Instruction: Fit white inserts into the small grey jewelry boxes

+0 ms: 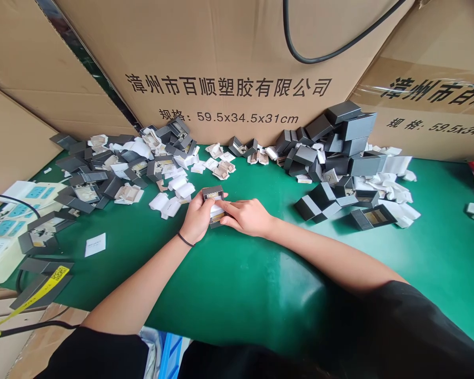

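Observation:
Near the middle of the table, my left hand (196, 218) is closed around a small dark grey hinged box (213, 190), which lies opened out. A white paper piece (216, 209) shows across its middle. From the right, my right hand (248, 216) grips the box's edge, its index finger on the white paper and its thumb lower down. My fingers hide part of the box's inside. Just beyond my left hand lie folded white papers (166, 205) on the green tabletop (221, 273).
A heap of opened dark boxes (87, 193) and crumpled papers spreads at the left. More dark boxes (345, 138) are stacked at the right. Large cardboard cartons (229, 47) stand behind. A power strip (19, 210) and a yellow-tagged cable (43, 289) lie at the left edge.

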Action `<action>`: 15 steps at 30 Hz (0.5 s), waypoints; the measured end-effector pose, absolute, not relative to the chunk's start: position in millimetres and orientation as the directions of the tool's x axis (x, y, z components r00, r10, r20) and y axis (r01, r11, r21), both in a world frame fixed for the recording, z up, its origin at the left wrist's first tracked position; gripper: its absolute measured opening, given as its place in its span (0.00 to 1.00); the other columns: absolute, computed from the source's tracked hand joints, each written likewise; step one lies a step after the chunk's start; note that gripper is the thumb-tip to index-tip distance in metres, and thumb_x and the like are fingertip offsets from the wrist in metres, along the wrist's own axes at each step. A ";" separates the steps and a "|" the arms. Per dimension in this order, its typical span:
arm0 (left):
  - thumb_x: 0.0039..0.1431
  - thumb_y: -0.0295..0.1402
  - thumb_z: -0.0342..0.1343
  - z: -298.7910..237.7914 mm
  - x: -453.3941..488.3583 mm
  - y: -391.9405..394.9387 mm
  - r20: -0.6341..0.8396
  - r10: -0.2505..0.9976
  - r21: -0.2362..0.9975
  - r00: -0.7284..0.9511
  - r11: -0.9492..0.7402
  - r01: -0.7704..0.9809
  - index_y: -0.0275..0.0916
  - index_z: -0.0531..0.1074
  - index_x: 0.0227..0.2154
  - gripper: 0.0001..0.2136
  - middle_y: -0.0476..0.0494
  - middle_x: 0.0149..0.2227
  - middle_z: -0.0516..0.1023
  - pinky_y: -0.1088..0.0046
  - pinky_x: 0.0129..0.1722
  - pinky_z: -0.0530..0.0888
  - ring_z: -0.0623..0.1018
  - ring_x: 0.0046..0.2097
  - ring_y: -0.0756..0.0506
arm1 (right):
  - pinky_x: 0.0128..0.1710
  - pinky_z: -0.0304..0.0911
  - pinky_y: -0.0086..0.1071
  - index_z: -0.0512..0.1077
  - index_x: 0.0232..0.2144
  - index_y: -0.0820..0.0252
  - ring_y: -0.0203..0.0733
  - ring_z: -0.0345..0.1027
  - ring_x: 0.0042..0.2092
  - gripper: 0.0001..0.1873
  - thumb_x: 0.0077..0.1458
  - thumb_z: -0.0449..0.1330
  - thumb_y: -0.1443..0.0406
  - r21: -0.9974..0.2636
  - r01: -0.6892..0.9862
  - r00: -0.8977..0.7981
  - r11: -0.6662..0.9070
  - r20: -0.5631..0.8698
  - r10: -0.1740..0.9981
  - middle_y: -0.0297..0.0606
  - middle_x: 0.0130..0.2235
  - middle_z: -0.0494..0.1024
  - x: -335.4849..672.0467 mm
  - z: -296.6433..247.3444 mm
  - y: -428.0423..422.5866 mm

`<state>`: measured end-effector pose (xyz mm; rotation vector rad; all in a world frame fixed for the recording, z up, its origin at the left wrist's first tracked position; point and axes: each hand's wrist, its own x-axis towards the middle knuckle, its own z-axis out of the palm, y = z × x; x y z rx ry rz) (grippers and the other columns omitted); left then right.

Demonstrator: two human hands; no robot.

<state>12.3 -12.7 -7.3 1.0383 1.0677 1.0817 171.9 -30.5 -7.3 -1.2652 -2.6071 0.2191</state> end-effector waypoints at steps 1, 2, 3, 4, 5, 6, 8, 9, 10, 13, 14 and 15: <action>0.52 0.31 0.52 -7.8 12.3 -12.4 -0.133 0.981 0.979 0.137 0.152 -0.138 0.35 0.69 0.38 0.10 0.40 0.41 0.77 0.63 0.42 0.73 0.77 0.42 0.42 | 0.28 0.51 0.28 0.56 0.59 0.57 0.40 0.70 0.41 0.35 0.60 0.33 0.45 -0.234 0.753 -0.599 0.615 0.145 0.788 0.42 0.46 0.76 171.5 -7.1 -30.9; 0.52 0.31 0.52 -8.0 12.2 -12.0 -0.129 0.981 0.981 0.143 0.148 -0.128 0.35 0.69 0.38 0.11 0.40 0.41 0.77 0.63 0.43 0.73 0.76 0.43 0.42 | 0.28 0.51 0.28 0.57 0.59 0.57 0.39 0.70 0.41 0.35 0.60 0.32 0.45 -0.231 0.755 -0.596 0.613 0.147 0.790 0.43 0.46 0.76 171.1 -6.8 -31.5; 0.52 0.31 0.52 -8.2 12.0 -11.7 -0.127 0.981 0.982 0.150 0.146 -0.120 0.36 0.69 0.38 0.11 0.40 0.41 0.77 0.63 0.43 0.73 0.76 0.43 0.42 | 0.28 0.51 0.28 0.57 0.58 0.57 0.39 0.70 0.41 0.36 0.60 0.32 0.45 -0.228 0.759 -0.591 0.610 0.149 0.792 0.43 0.45 0.76 170.7 -6.5 -32.2; 0.52 0.32 0.52 -8.2 11.8 -11.5 -0.125 0.980 0.983 0.156 0.144 -0.114 0.36 0.69 0.39 0.11 0.40 0.42 0.77 0.63 0.43 0.72 0.76 0.44 0.42 | 0.28 0.51 0.28 0.58 0.58 0.58 0.39 0.70 0.41 0.37 0.59 0.32 0.44 -0.222 0.766 -0.584 0.603 0.152 0.798 0.44 0.45 0.76 170.2 -6.1 -32.9; 0.52 0.32 0.53 -8.3 11.5 -11.3 -0.122 0.979 0.984 0.163 0.140 -0.109 0.37 0.68 0.38 0.10 0.40 0.42 0.77 0.63 0.43 0.72 0.76 0.44 0.41 | 0.28 0.50 0.28 0.58 0.58 0.59 0.40 0.70 0.40 0.38 0.58 0.32 0.43 -0.215 0.776 -0.572 0.592 0.154 0.806 0.44 0.44 0.77 169.9 -5.8 -33.5; 0.52 0.32 0.53 -8.5 11.2 -11.2 -0.115 0.979 0.986 0.170 0.134 -0.104 0.37 0.68 0.38 0.10 0.40 0.42 0.77 0.63 0.43 0.72 0.76 0.44 0.42 | 0.28 0.50 0.28 0.58 0.58 0.59 0.40 0.70 0.40 0.40 0.57 0.32 0.42 -0.209 0.788 -0.558 0.579 0.155 0.815 0.45 0.42 0.77 169.6 -5.5 -34.1; 0.51 0.32 0.54 -9.3 10.4 -11.2 -0.098 0.979 0.989 0.178 0.116 -0.096 0.38 0.68 0.38 0.10 0.41 0.42 0.77 0.63 0.43 0.72 0.76 0.44 0.42 | 0.27 0.49 0.28 0.57 0.58 0.61 0.41 0.71 0.38 0.41 0.56 0.32 0.40 -0.196 0.810 -0.532 0.553 0.149 0.833 0.44 0.39 0.78 169.1 -5.1 -34.9; 0.51 0.33 0.54 -9.9 10.1 -11.2 -0.090 0.980 0.990 0.179 0.109 -0.094 0.38 0.68 0.38 0.10 0.41 0.42 0.77 0.63 0.43 0.72 0.76 0.43 0.42 | 0.27 0.49 0.28 0.56 0.58 0.61 0.41 0.71 0.38 0.41 0.56 0.32 0.40 -0.191 0.817 -0.526 0.545 0.143 0.839 0.44 0.39 0.78 169.0 -4.9 -35.1; 0.51 0.33 0.54 -10.6 9.8 -11.3 -0.085 0.980 0.990 0.179 0.103 -0.094 0.38 0.68 0.38 0.10 0.41 0.42 0.77 0.64 0.43 0.72 0.76 0.43 0.43 | 0.27 0.48 0.28 0.56 0.58 0.61 0.41 0.71 0.38 0.41 0.56 0.32 0.41 -0.187 0.820 -0.524 0.541 0.137 0.841 0.44 0.38 0.78 168.8 -4.7 -35.2; 0.52 0.33 0.53 -12.6 9.6 -11.3 -0.071 0.983 0.990 0.168 0.089 -0.106 0.38 0.68 0.38 0.10 0.41 0.42 0.77 0.65 0.41 0.73 0.76 0.42 0.43 | 0.27 0.48 0.28 0.57 0.58 0.60 0.41 0.71 0.38 0.41 0.56 0.32 0.41 -0.182 0.820 -0.531 0.543 0.117 0.840 0.44 0.38 0.78 167.8 -3.5 -35.0; 0.52 0.32 0.53 -12.9 9.7 -11.4 -0.064 0.984 0.990 0.164 0.083 -0.110 0.38 0.67 0.37 0.09 0.42 0.42 0.77 0.65 0.41 0.73 0.76 0.42 0.43 | 0.27 0.47 0.28 0.57 0.58 0.60 0.41 0.71 0.37 0.41 0.56 0.32 0.41 -0.184 0.820 -0.530 0.542 0.111 0.841 0.44 0.38 0.78 167.4 -2.9 -34.9; 0.52 0.32 0.53 -12.9 10.0 -11.5 -0.059 0.985 0.990 0.160 0.078 -0.115 0.38 0.67 0.37 0.09 0.42 0.42 0.77 0.66 0.41 0.73 0.76 0.42 0.44 | 0.26 0.47 0.28 0.57 0.58 0.60 0.41 0.71 0.37 0.41 0.56 0.32 0.40 -0.185 0.822 -0.527 0.538 0.109 0.843 0.44 0.37 0.78 167.2 -2.3 -34.9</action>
